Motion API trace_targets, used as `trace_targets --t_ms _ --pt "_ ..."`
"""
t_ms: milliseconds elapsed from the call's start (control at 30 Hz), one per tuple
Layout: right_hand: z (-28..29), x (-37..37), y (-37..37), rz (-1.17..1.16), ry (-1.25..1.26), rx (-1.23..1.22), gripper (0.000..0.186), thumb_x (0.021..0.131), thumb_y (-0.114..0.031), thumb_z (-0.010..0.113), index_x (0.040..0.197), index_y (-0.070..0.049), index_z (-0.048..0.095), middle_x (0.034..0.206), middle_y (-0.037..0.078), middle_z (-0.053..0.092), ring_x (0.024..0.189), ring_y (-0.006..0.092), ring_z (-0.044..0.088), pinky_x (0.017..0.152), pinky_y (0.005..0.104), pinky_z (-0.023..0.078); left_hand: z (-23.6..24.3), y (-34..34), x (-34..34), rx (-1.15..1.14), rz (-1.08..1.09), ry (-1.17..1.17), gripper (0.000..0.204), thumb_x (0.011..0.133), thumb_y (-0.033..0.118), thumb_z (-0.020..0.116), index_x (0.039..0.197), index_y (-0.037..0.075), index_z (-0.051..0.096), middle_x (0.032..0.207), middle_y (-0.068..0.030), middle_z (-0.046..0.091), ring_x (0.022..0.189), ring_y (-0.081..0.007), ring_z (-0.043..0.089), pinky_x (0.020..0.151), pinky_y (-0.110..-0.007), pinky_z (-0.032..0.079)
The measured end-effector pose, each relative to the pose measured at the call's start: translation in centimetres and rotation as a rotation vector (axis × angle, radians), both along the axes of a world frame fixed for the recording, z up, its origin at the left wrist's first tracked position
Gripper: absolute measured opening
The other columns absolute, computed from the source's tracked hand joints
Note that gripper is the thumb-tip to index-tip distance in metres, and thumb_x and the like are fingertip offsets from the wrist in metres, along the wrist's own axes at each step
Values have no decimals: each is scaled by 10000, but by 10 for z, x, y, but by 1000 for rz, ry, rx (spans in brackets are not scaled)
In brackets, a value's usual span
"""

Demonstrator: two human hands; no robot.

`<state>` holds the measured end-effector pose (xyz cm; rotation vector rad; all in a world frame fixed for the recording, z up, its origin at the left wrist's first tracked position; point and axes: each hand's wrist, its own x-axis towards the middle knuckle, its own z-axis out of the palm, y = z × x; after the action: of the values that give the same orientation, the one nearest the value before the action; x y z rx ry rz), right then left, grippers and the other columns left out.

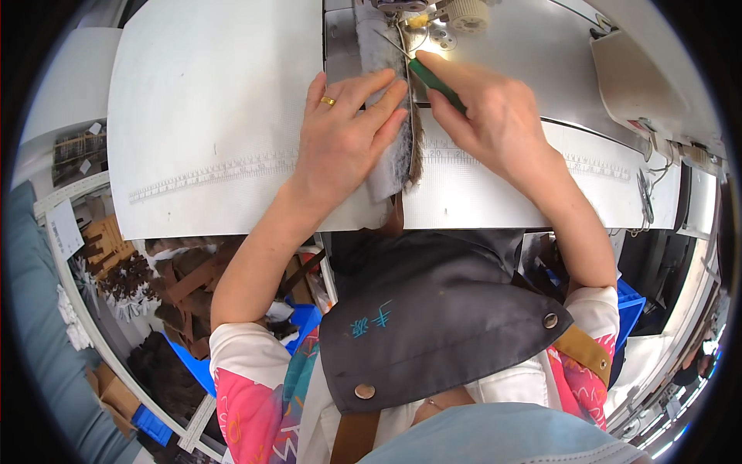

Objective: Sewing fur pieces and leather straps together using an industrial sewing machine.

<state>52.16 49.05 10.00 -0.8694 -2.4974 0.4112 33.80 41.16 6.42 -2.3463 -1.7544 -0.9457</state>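
Note:
A long strip of grey-white fur with a darker brown edge lies lengthwise under the sewing machine head. My left hand, with a gold ring, rests on the strip, its fingers stretched out and lying flat. In my right hand is a green-handled awl, closed in the fingers. Its thin metal shaft points up and left, across the fur just below the machine head. At the near end, a brown strap-like piece hangs over the table edge.
A ruler scale runs across the white table. Thread snips hang at its right end. Below left are brown fur and leather scraps and a blue bin; another blue bin stands at lower right.

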Motion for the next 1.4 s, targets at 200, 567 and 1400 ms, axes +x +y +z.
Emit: trace_targets --t_ms 200,567,1400 --pt "-14 -1 -2 -79 -35 68 282 834 -157 599 1083 -24 605 681 149 612 579 317 614 519 412 488 1 -1 0 18 -8 5 294 781 178 719 1067 126 678 1105 14 612 935 -171 602 968 -498 377" --pt "-7 28 -13 -36 193 -149 281 833 -132 611 1101 -54 635 774 148 632 653 333 616 589 418 486 2 -3 -4 -17 -6 1 312 820 221 692 1127 169 678 1177 34 623 979 -156 616 1007 -515 340" --pt "-2 8 -68 -223 179 -360 305 856 -132 603 1118 19 567 620 149 611 550 318 614 507 392 472 13 3 -9 -68 -53 -31 205 794 204 718 973 107 697 992 11 656 833 -172 628 943 -443 406"
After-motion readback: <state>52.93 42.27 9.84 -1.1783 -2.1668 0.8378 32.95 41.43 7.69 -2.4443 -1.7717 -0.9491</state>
